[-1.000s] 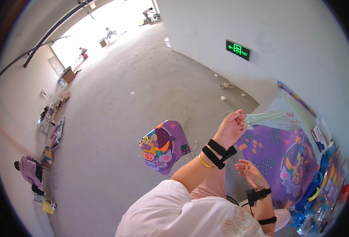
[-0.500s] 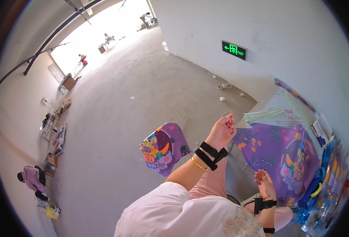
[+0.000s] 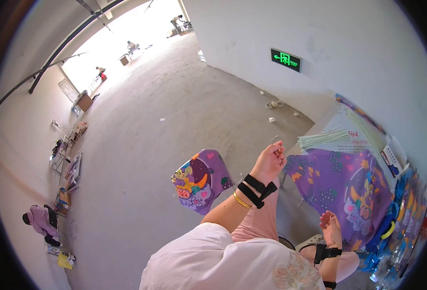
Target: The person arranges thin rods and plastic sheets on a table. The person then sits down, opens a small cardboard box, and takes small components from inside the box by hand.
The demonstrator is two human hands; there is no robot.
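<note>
My left hand [image 3: 270, 162] is raised beside the left corner of a purple cartoon-printed sheet [image 3: 327, 186], its fingers curled together. Whether anything thin is pinched in them I cannot make out. Lower down, my right hand [image 3: 331, 229] hovers over or next to that sheet's lower edge, palm up, fingers loosely bent and apart, with nothing visible in it. Above the sheet lies a bundle of thin pale sticks [image 3: 322, 139] on a white printed board [image 3: 358, 146]. A second purple printed piece [image 3: 202, 182] appears left of my left forearm.
Colourful glossy packs [image 3: 409, 208] and a blue item with a yellow part [image 3: 387, 231] crowd the right side, below a small box [image 3: 392, 162]. Tape rolls [image 3: 275, 104] lie by the wall. A purple jacket [image 3: 41, 220] and cartons line the left wall; people work far off.
My right hand has shifted slightly down and right. My left hand has dropped a little to the left, its fingers still curled. The sheets look unchanged.
</note>
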